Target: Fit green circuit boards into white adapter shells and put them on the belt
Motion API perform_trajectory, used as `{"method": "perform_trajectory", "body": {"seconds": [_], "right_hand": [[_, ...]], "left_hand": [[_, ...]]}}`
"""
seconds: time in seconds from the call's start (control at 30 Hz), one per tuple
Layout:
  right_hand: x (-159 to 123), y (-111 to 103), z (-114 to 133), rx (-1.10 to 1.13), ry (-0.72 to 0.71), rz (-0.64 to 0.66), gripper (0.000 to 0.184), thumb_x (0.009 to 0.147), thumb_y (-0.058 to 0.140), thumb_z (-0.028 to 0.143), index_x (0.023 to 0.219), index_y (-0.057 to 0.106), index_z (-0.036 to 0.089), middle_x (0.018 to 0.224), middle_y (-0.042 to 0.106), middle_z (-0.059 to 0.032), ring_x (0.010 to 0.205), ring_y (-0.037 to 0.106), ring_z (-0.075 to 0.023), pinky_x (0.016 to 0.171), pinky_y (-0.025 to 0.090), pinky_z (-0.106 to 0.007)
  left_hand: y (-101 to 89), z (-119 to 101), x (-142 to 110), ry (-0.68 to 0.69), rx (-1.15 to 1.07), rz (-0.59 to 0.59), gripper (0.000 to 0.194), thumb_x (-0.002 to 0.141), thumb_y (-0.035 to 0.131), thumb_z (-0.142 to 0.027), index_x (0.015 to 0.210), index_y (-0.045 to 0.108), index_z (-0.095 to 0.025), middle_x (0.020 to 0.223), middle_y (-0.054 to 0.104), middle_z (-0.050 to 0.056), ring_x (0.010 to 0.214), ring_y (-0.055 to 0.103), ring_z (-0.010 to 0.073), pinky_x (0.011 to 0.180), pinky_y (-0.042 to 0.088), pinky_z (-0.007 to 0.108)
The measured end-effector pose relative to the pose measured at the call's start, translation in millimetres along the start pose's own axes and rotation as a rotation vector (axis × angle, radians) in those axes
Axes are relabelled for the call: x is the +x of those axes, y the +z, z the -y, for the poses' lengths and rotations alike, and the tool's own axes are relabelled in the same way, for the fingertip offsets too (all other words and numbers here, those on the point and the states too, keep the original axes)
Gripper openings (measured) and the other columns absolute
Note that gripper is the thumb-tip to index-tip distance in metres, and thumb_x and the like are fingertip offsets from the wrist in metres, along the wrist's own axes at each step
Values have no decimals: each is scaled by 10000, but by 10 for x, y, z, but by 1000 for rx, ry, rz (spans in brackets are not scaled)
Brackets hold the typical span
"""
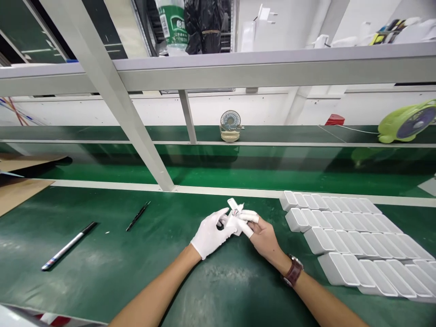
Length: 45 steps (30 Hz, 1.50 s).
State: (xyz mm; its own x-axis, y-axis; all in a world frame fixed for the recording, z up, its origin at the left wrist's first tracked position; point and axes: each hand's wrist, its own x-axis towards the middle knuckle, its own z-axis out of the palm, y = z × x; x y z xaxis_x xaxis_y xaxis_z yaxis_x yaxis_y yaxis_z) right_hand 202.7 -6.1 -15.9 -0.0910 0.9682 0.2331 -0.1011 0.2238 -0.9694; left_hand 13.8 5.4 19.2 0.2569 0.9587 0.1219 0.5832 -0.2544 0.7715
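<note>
My left hand, in a white glove, is closed around a small white plastic part above the green work surface. From the other side my right hand grips the same part, with white covers on its fingertips and a brown-strapped watch on the wrist. A flat white tab juts up from the part between both hands. Gloved fingers hide most of its body, so its exact kind does not show. To the right of my right hand stand several rows of white plastic casings.
On the left lie a silver-and-black pen and a thin black pen-like tool. Cardboard sits at the far left. A slanted metal post rises beyond my hands. A small fan and a green fan stand behind.
</note>
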Motion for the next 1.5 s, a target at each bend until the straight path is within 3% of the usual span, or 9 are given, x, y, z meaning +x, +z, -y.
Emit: {"method": "perform_trajectory", "body": {"seconds": [0.17, 0.27, 0.37, 0.57, 0.83, 1.07, 1.2, 1.33, 1.5], "right_hand": [[-103, 6, 146, -318, -347, 53, 318, 892, 640, 170, 1176, 710, 294, 1317, 627, -93, 1263, 555, -275, 1105, 431, -501], [-177, -2, 248, -622, -722, 186, 470, 898, 579, 76, 1322, 603, 277, 1352, 604, -115, 1286, 535, -274, 1078, 459, -514], [-239, 53, 318, -716, -898, 320, 432, 907, 558, 83, 1309, 592, 235, 1288, 646, -121, 1239, 570, -272, 1070, 475, -506], [-315, 217, 268, -802, -908, 456, 288, 958, 515, 155, 1224, 625, 180, 1123, 704, -106, 1100, 633, -242, 1002, 523, -400], [-284, 169, 111, -803, -833, 419, 242, 937, 565, 176, 1170, 629, 185, 1092, 698, -105, 1073, 628, -219, 992, 507, -365], [-12, -83, -29, -551, -571, 141, 300, 941, 495, 137, 1192, 652, 187, 1109, 702, -114, 1087, 640, -240, 1016, 512, -448], [128, -210, -173, -443, -338, -25, 296, 957, 481, 174, 1200, 650, 190, 1126, 683, -110, 1011, 668, -208, 877, 591, -384], [161, -241, -248, -356, -231, -86, 273, 938, 508, 204, 1154, 674, 183, 1099, 692, -101, 982, 687, -193, 809, 612, -333], [130, -242, -247, -323, -193, -78, 271, 919, 533, 227, 1138, 688, 193, 1111, 695, -95, 988, 688, -196, 848, 605, -355]], "left_hand": [[-59, 45, 21, 83, 14, 49, 297, 777, 761, -386, 1033, 705, -246, 998, 708, 18, 884, 650, 194, 816, 537, 340], [-60, 61, -11, 38, -50, 81, 277, 778, 753, -386, 987, 698, -212, 941, 722, 25, 816, 664, 180, 755, 548, 313], [-64, 87, 20, -50, -58, 24, 301, 781, 736, -379, 1017, 683, -199, 937, 743, 25, 814, 687, 187, 765, 560, 325], [-329, 221, 564, -234, -6, -327, 360, 792, 722, -398, 1047, 709, -144, 962, 760, 89, 963, 700, 288, 882, 524, 408], [-595, 453, 1427, -302, -70, -582, 190, 761, 765, -241, 889, 719, -109, 877, 746, 88, 952, 696, 299, 938, 484, 453], [-469, 497, 1257, -301, -343, -635, 307, 806, 743, -269, 1080, 679, -144, 1107, 712, 105, 1165, 612, 245, 1086, 430, 421], [-248, 377, 705, -313, -566, -448, 400, 761, 777, -358, 1080, 678, -138, 1091, 718, 119, 1052, 668, 235, 1031, 481, 415], [-32, -48, -90, -360, -773, -100, 507, 715, 818, -443, 1049, 710, -77, 1112, 713, 216, 977, 703, 311, 922, 538, 473], [196, -572, -1025, -456, -1193, 727, 606, 894, 612, -555, 1275, 635, -85, 1333, 606, 264, 1239, 593, 394, 1010, 462, 524]]}}
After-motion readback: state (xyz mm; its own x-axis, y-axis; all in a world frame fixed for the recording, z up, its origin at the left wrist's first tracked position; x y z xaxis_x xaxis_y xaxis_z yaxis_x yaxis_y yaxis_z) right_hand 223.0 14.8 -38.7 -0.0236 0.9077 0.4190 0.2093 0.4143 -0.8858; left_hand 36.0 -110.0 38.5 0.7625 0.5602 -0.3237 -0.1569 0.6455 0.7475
